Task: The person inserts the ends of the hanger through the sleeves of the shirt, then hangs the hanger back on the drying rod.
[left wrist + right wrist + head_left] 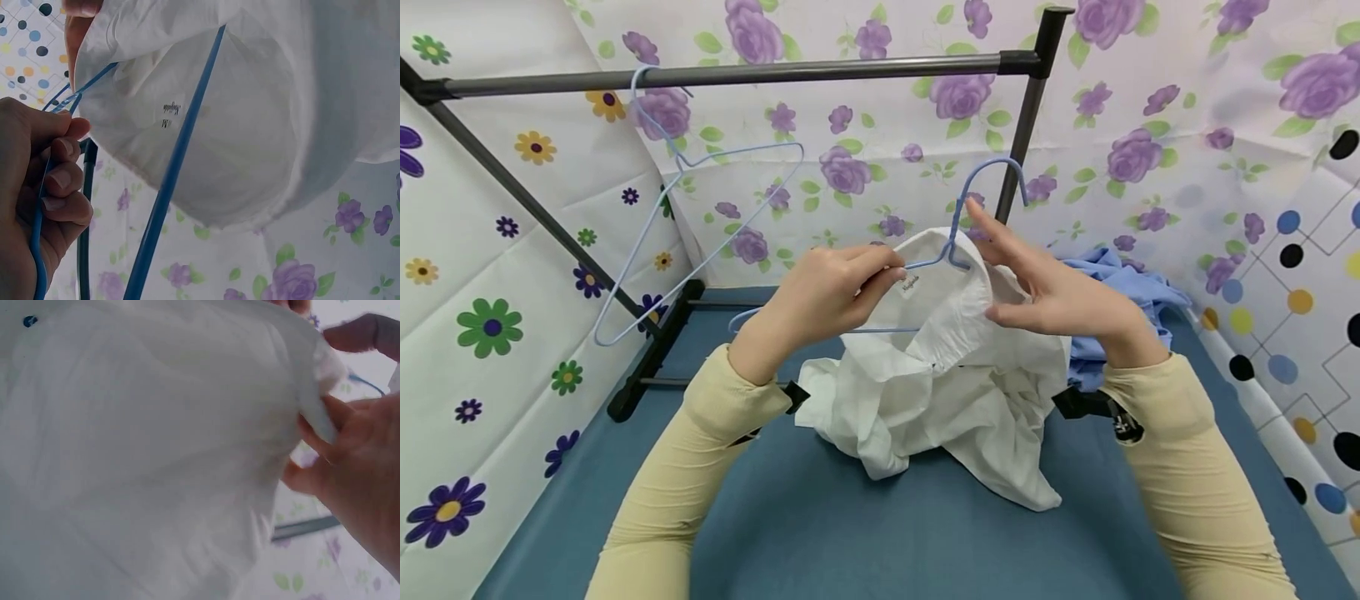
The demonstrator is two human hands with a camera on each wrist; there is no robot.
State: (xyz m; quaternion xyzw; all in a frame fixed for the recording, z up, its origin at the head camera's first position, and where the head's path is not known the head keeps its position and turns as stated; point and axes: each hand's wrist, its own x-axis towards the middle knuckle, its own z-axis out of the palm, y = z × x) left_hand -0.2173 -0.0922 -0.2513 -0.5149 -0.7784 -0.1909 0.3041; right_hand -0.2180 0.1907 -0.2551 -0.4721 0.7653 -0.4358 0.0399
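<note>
Rail of dark metal beyond and to the left of the left hand, with a spare hanger hooked over it, bare, presumably parked there within reach yet out of the way. Left fingers curled, pinching the upper wire of a second blue hanger, likely to steer and steady the frame. One end of that wire frame poking out past the left wrist, the other inside the neck opening of the white shirt. Shirt between and below both sets of fingers, collar raised, body slumped on the worktop, which probably spares the fingers its weight. Hook upright, clear of the cloth, curving over above the right forefinger's tip. Right hand at the collar's right side, thumb and forefinger wide apart, touching cloth, apparently to guide the opening around the wire; other fingertips partly hidden, so hard to tell exactly how placed. Blue cloth heaped behind the right wrist, seemingly set aside for room.
</note>
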